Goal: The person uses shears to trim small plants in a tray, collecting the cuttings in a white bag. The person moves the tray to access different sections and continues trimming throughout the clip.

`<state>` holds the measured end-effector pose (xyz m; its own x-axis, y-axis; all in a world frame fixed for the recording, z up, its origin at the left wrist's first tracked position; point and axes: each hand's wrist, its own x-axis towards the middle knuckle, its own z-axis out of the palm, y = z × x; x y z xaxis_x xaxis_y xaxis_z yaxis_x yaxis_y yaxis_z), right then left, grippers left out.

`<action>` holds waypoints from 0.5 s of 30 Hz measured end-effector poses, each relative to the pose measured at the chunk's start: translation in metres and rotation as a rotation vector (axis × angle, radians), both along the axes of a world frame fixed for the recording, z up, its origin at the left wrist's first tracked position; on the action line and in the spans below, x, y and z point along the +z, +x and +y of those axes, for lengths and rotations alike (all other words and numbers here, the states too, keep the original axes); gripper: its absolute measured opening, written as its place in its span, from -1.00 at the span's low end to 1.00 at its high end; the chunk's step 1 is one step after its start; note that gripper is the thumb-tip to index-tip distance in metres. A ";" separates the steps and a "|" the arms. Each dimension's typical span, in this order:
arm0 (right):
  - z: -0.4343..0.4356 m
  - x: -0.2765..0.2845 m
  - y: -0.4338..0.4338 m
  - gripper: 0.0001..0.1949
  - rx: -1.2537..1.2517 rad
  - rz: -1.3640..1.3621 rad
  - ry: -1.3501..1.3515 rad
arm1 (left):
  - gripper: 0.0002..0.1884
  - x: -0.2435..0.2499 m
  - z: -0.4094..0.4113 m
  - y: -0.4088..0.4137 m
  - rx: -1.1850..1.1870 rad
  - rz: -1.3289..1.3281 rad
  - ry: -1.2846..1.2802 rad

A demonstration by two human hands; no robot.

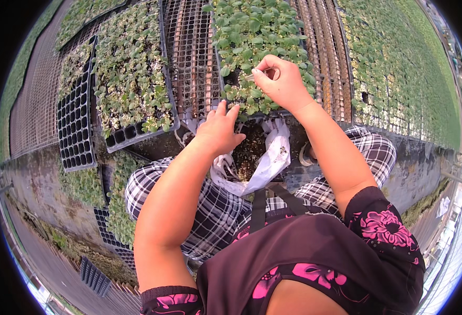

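Observation:
Before me lies a plug tray of green seedlings (pixel 258 35), with dark soil showing in a gap near its left side. My right hand (pixel 280 80) is over this tray, its fingers closed on a slim light-coloured tool (pixel 250 77), perhaps tweezers, whose tip points left at the gap. My left hand (pixel 221 128) rests at the tray's near left corner, fingers spread, with nothing seen in it. Between my knees, just below the tray, an open white plastic bag (pixel 272 153) holds dark soil and plant bits.
To the left are another seedling tray (pixel 132 71) and an empty black plug tray (pixel 75 122). Mesh bench top (pixel 193 59) shows between the trays. A broad stretch of seedlings (pixel 404 78) fills the right side. More seedlings (pixel 120 201) lie at the lower left.

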<state>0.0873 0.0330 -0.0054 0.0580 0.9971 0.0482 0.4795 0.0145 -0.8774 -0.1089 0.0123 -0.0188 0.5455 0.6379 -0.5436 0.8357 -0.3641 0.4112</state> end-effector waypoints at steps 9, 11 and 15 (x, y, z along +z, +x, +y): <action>-0.010 0.016 -0.002 -0.85 -0.026 -0.074 -0.020 | -0.16 0.001 0.000 0.000 -0.015 0.034 -0.021; -0.010 0.012 -0.005 -0.85 -0.035 -0.087 -0.017 | -0.16 0.001 0.000 0.000 -0.019 0.042 -0.021; -0.011 0.012 -0.007 -0.86 -0.055 -0.048 -0.057 | -0.15 -0.002 0.000 -0.001 -0.024 0.037 -0.016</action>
<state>0.0806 0.0219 0.0064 0.1113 0.9938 -0.0046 0.5201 -0.0622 -0.8518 -0.1101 0.0124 -0.0208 0.5400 0.6158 -0.5738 0.8414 -0.3783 0.3859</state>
